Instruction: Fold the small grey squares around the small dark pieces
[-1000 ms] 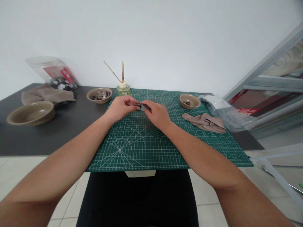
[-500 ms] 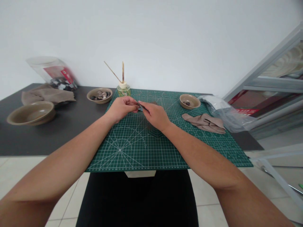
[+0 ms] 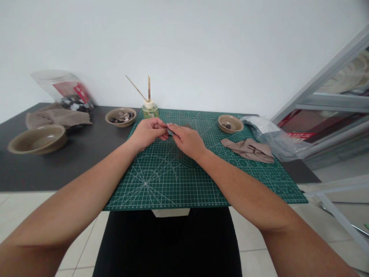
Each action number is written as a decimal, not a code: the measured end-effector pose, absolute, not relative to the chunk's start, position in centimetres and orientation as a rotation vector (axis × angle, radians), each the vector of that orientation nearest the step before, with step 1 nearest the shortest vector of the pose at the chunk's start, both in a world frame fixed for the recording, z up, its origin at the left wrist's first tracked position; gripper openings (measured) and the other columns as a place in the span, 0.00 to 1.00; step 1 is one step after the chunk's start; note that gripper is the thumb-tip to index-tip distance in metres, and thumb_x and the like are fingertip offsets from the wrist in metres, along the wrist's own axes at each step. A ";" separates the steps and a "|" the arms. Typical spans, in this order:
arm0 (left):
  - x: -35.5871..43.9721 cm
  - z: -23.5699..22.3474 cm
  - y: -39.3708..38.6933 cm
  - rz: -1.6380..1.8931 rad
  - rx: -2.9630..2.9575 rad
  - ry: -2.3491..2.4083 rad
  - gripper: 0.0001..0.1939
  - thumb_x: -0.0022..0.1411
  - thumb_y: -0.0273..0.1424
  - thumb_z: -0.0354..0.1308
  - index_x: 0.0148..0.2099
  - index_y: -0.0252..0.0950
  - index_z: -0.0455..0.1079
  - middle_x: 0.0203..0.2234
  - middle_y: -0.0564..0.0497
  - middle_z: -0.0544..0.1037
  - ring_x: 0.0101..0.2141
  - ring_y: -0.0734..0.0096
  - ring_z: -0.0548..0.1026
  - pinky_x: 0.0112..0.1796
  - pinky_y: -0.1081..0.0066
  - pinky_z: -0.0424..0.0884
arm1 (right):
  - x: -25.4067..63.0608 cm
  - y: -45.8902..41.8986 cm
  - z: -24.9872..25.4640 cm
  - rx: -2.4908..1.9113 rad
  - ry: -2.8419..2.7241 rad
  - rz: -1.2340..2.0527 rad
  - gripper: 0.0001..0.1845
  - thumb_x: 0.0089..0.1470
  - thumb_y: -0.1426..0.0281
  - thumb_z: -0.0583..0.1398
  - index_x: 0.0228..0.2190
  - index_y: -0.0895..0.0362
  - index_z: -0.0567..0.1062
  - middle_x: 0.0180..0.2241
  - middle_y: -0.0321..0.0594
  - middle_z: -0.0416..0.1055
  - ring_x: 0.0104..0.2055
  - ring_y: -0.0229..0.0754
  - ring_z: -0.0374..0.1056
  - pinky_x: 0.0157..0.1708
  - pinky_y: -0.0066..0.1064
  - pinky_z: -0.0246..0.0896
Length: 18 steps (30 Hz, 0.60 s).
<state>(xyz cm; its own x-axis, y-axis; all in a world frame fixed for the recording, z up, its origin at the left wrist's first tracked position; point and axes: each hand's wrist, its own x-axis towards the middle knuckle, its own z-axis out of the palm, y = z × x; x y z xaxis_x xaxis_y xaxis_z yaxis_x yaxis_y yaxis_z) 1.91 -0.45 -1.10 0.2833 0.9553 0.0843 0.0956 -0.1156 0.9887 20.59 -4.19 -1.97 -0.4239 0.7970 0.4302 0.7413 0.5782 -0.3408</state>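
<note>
Above the middle of the green cutting mat [image 3: 155, 192], my hands meet at the fingertips. My left hand [image 3: 148, 132] is closed in a pinch, and what it holds is almost wholly covered by fingers. My right hand [image 3: 188, 140] presses its fingers over a small, flat grey piece [image 3: 170, 132] that shows between the two hands; its kind I cannot make out. To the left, a tan bowl [image 3: 107, 116] holds several dark and pale pebble-like pieces [image 3: 123, 116]. On the right of the mat, a similar bowl [image 3: 235, 125] has a few small dark pieces in it.
A diffuser bottle with sticks [image 3: 150, 110] stands behind my left hand. A brown cloth [image 3: 250, 150] and a clear plastic bag [image 3: 281, 140] lie right. Farther left are a larger bowl [image 3: 37, 140], another cloth [image 3: 59, 116] and a clear container [image 3: 67, 90] on its side.
My right fingers have slid slightly left over the grey piece, and less of it shows now. My left hand stays nearly in place. The bowls and cloths have not moved.
</note>
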 end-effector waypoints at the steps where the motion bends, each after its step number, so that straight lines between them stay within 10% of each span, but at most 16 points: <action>1: 1.9 -1.1 -0.5 1.015 1.492 1.020 0.08 0.51 0.27 0.67 0.34 0.33 0.71 0.20 0.52 0.80 0.23 0.70 0.80 0.30 0.70 0.79 | 20.6 -4.2 -1.9 -1.239 -2.252 0.125 0.26 0.65 0.77 0.54 0.62 0.54 0.71 0.63 0.39 0.70 0.65 0.43 0.68 0.65 0.39 0.64; 18: 2.0 -0.9 -0.8 1.070 1.518 1.009 0.07 0.49 0.26 0.66 0.31 0.34 0.70 0.21 0.53 0.80 0.24 0.70 0.80 0.32 0.68 0.80 | 20.4 -4.6 -1.4 -1.243 -2.285 0.079 0.27 0.66 0.77 0.53 0.63 0.54 0.70 0.65 0.41 0.67 0.66 0.43 0.66 0.65 0.41 0.65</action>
